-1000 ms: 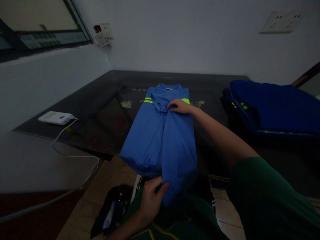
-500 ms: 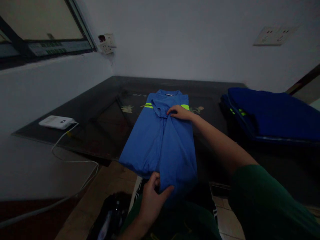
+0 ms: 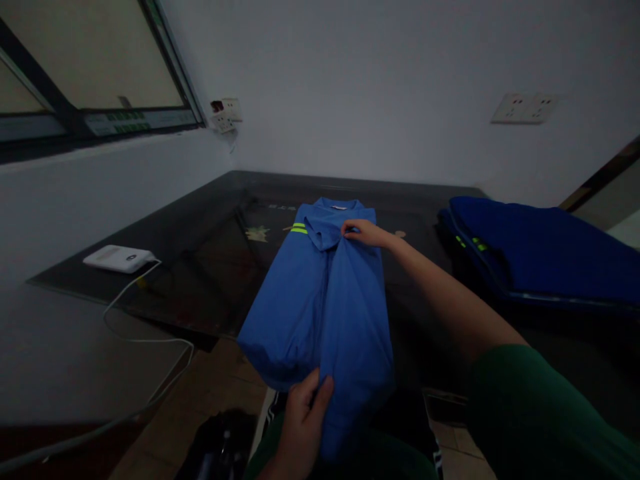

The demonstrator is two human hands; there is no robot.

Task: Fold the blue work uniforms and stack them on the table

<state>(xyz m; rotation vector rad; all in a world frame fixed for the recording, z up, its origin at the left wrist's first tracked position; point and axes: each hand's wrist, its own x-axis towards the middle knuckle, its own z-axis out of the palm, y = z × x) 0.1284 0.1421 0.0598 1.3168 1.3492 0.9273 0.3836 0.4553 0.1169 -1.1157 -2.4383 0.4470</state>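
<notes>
A blue shirt (image 3: 300,293) with yellow-green stripes lies on the dark table, collar toward the wall, its lower end hanging over the near edge. Fabric from its right half is folded inward along the middle. My right hand (image 3: 364,232) pinches the cloth just below the collar, fingertips closed. Down at the hem, my left hand (image 3: 306,417) grips the near end of the folded part between thumb and fingers. The cloth stretches between both hands.
Dark blue folded garments (image 3: 555,250) are stacked on the table's right side. At the left, a white device (image 3: 119,259) with a white cable (image 3: 150,341) rests near the table edge. Wall sockets (image 3: 523,108) and a window (image 3: 100,73) are beyond. A dark bag-like object (image 3: 220,437) is on the floor.
My left hand has closed its thumb onto the cloth at the hem. My right hand has shifted slightly, still pinching near the collar. The view has tilted up a little.
</notes>
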